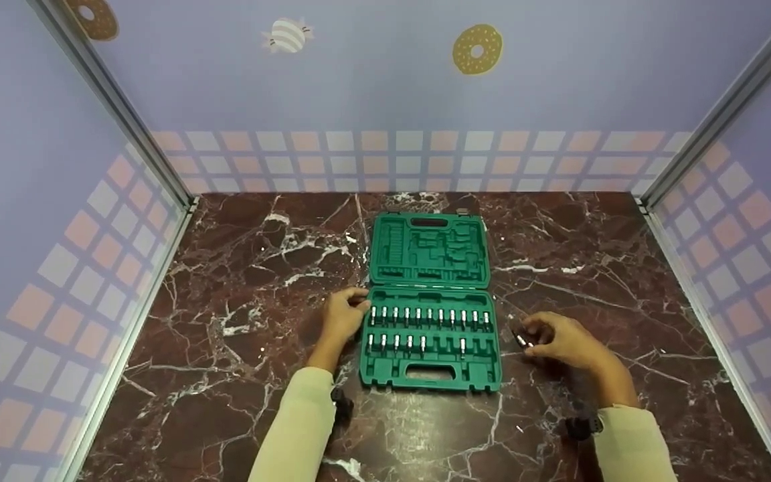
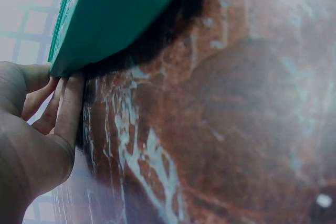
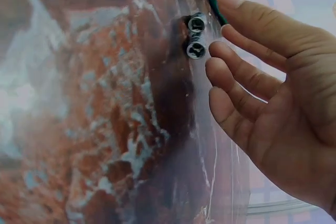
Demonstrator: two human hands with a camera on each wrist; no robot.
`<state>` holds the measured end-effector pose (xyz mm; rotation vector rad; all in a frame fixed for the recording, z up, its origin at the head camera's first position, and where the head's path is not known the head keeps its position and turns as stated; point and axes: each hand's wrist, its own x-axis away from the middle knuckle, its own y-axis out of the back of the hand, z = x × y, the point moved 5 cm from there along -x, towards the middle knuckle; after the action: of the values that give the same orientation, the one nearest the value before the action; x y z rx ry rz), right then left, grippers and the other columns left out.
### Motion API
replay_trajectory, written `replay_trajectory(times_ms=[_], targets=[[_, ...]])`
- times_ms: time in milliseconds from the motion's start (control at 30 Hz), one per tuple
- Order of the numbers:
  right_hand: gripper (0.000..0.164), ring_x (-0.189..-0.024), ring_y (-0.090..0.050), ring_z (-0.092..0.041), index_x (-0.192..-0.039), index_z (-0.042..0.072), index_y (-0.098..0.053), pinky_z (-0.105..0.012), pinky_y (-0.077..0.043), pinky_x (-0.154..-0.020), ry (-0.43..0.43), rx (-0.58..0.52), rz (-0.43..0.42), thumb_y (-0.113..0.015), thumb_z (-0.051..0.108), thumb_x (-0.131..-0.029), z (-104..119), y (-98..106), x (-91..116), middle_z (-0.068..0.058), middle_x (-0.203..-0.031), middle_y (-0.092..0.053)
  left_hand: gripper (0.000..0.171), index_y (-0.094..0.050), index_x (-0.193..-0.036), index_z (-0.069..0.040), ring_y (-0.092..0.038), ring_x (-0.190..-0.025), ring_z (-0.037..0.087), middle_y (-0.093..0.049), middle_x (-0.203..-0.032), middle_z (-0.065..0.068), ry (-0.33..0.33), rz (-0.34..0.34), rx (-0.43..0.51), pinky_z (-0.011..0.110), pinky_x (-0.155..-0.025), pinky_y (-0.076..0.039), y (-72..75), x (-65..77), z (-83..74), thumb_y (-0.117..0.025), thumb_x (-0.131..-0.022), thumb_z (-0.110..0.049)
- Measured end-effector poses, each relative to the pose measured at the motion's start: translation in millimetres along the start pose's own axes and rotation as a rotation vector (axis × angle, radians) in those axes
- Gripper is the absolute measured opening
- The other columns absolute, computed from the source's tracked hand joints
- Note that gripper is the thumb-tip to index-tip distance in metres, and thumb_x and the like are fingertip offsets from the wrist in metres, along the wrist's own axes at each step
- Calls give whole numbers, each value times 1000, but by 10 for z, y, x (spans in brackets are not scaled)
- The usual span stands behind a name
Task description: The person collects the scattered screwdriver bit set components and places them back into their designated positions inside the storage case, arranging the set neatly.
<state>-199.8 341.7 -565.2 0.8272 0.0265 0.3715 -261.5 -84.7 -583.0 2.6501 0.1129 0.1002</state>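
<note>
A green plastic case [image 1: 429,375] lies unfolded on the table, its moulded lid [image 1: 389,249] spread behind. Metal sockets [image 1: 429,314] stand in two rows in the near half; the front row has gaps, with a lone socket [image 1: 462,347] towards its right end. At the case's left side, my left hand [image 1: 344,314] touches the edge with thumb and fairly straight fingers. To the right of the case, my right hand [image 1: 563,341] hovers with loosely bent fingers around two small loose sockets [image 3: 196,50] on the table. In the right wrist view, a gap separates thumb and fingers.
The dark red marbled table [image 1: 258,402] runs under everything. Patterned wall panels [image 1: 385,80] enclose it at the back and both sides, with metal rails [image 1: 646,207] at the corners. A cut-out handle [image 1: 430,371] lies at the case's front.
</note>
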Motion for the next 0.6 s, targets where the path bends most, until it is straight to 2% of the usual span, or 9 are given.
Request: replay_trajectory(times_ms=[267,600], targets=[[41,-82,-61,-17,-111,4,-69,-26,-49,-71,-22,60,-40,-90,16,-78,-57,-60,9,-7,-94,-68,18,-79,-113,-7,-70,-100,27,-76,-105,10,15,-4,18,45,-89,-56,-2,14,-7,-73,-96,-9],[23,-79,-60,-16,-101,7,-71,-28,-48,-69,-13,84,-80,-85,10,-83,-57,-39,26,-5,-89,-68,18,-79,-112,-8,-70,-99,27,-76,-104,10,5,-7,5,45,-89,-56,-2,6,-17,-74,-95,-9]])
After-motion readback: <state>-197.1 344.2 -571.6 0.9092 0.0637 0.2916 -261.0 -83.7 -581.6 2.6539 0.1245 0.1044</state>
